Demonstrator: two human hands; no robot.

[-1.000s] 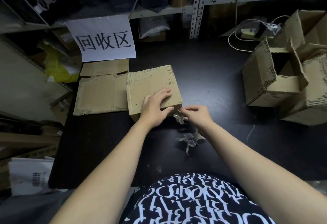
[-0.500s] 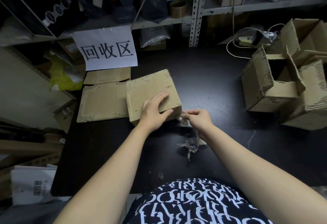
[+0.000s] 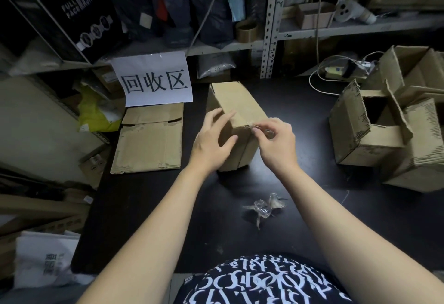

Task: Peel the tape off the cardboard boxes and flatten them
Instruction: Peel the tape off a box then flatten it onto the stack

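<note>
Box (image 3: 242, 102) stands on desk (image 3: 168, 207). Left hand (image 3: 210, 146) braces its left side, fingers spread wide. Right hand (image 3: 278, 142) fingers pinch tape (image 3: 251, 126) at near top edge. Tape wad (image 3: 263, 208) lies nearer.

**Surroundings of the Work Surface**

A black tabletop (image 3: 168, 207) filled the centre of the view. At its far left edge, a white paper sign bearing three large black characters (image 3: 156, 82) stood against a grey perforated metal shelving unit (image 3: 270, 22). On the shelf above the sign sat a tilted black carton printed "FULL FACE MASK" (image 3: 77, 15). Further right were a brown roll (image 3: 247, 31) and a white plastic device with a round face (image 3: 348, 11). A thin white cable (image 3: 310, 82) looped over the table's far right. A crumpled yellow plastic bag (image 3: 93, 114) lay left of the sign, and a white printed bag (image 3: 43, 258) lay low at the left, off the table.
</note>
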